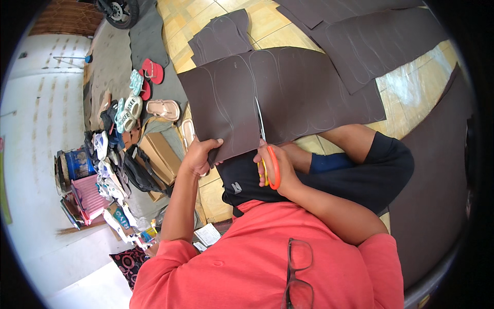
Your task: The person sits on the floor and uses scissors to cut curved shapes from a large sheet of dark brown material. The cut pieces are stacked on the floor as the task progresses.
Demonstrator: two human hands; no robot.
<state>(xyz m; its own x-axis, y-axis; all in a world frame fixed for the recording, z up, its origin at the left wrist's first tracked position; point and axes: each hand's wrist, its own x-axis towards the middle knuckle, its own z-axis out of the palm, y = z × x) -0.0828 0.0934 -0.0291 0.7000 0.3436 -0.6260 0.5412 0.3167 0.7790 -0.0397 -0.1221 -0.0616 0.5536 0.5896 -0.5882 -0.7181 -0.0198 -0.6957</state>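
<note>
The right hand (285, 169) gripped orange-and-yellow scissors (276, 164), one blade over the brown sheet (298, 87) at twelve o'clock; the left hand's (195, 156) fingers pinched its near-left corner. Yellowish floor tiles (278, 39) showed beyond, with more brown sheets (378, 41) at one. Footwear (163, 109) lay at ten, a motorcycle wheel (123, 15) at eleven.

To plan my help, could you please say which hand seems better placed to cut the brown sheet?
Probably the right hand: it holds the scissors, with their blades at the brown sheet, while the left hand grips the sheet's near left corner.
</note>
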